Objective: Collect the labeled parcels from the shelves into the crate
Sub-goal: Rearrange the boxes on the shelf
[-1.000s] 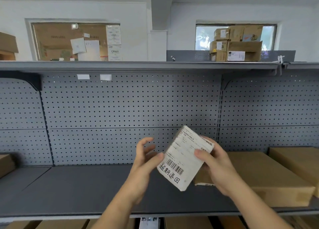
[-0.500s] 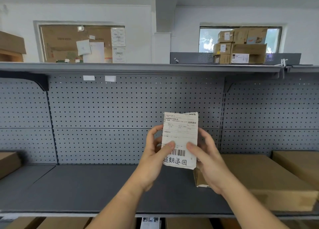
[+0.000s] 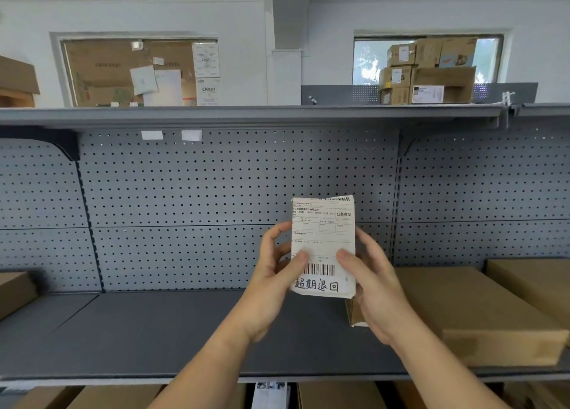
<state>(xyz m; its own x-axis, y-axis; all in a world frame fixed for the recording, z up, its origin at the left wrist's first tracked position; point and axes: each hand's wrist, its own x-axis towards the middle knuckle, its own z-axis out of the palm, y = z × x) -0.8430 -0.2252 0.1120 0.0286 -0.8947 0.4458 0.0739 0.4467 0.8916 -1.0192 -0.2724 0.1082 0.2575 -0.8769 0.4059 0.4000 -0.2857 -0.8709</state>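
1. Nearest to you, below the front lip of the grey metal shelf [image 3: 154, 331], the tops of brown cardboard boxes [image 3: 117, 396] show on the lower tier. No crate is in view from here.
2. At arm's length, your left hand [image 3: 274, 285] and right hand [image 3: 376, 288] hold the small cardboard parcel with a white shipping label [image 3: 324, 239] upright above the shelf deck. The label faces you, with the barcode and handwritten characters at its foot.
3. Finger state: both thumbs press on the label face just above the barcode. The other fingers of each hand curl round the parcel's side edges to its back. Each hand has a firm pinch on the parcel and nothing else.
4. Step in hand, as judged: reading the label to confirm that this parcel qualifies for collection.
5. Next move, as judged: turn away from the shelf, locate the crate and lower the parcel into it. One hand should be enough to carry it.
6. Just right of your right hand, a large flat brown cardboard box [image 3: 478, 310] lies on the same deck. Draw the parcel straight back so that you do not knock it.
7. Behind the parcel, the grey perforated back panel [image 3: 216, 192] poses no obstruction.
8. Farthest off, a stack of labelled brown cartons [image 3: 431, 75] stands on the top shelf [image 3: 246, 114] and may need checking later.
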